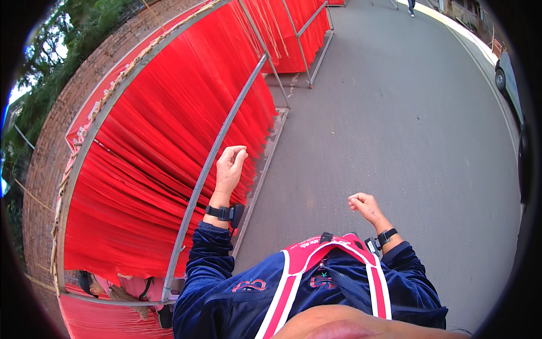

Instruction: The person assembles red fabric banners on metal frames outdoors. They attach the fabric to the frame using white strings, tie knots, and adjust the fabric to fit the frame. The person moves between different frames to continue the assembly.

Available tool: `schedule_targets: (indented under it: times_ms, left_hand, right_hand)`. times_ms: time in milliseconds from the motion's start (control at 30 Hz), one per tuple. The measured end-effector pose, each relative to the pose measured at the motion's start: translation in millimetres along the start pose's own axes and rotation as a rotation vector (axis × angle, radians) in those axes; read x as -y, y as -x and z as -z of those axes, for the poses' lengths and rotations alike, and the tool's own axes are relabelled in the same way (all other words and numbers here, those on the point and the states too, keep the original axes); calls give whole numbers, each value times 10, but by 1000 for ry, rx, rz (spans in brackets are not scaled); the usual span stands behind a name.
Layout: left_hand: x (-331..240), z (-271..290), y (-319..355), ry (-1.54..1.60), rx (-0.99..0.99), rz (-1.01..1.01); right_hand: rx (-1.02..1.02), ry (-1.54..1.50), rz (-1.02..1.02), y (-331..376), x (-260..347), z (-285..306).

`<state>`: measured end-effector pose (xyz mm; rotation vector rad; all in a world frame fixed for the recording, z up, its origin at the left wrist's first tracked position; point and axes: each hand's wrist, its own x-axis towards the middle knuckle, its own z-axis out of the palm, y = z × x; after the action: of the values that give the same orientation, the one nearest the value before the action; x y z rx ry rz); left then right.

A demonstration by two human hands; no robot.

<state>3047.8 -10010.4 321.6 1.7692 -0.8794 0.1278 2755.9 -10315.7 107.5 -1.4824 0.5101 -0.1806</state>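
While the red strands hang in a broad sheet along the person's left, the fingers of the left hand lie in front of their ragged edge, to the right of a grey metal rail; whether skin meets strand I cannot tell. The strands are long, thin and matte, packed side by side into soft folds that fray into fringes. The rail looks smooth and narrow, bent by the lens, and the outer bar of the frame carries pale, knotted bindings.

The left fingers are curled in toward the thumb; whether the tips meet, or pinch something thin, is too small to tell. The right hand is held over the grey road, well apart from the strands, its fingers loosely bent, their tips too small to read as together or apart.

Each wrist wears a black strap, below which come velvety navy sleeves. Beyond stand a second red-hung rack, a rough brick wall and, at far right, a parked vehicle
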Motion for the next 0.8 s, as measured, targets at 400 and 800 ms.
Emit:
schedule_targets:
  times_ms: [400, 800]
  left_hand:
    - [612, -889, -2716, -307, -294, -121]
    - [909, -667, -4723, -634, -526, -298]
  right_hand:
    - [130, 132, 108, -3700, 1140, 1309]
    - [439, -12, 410, -6646, 2834, 805]
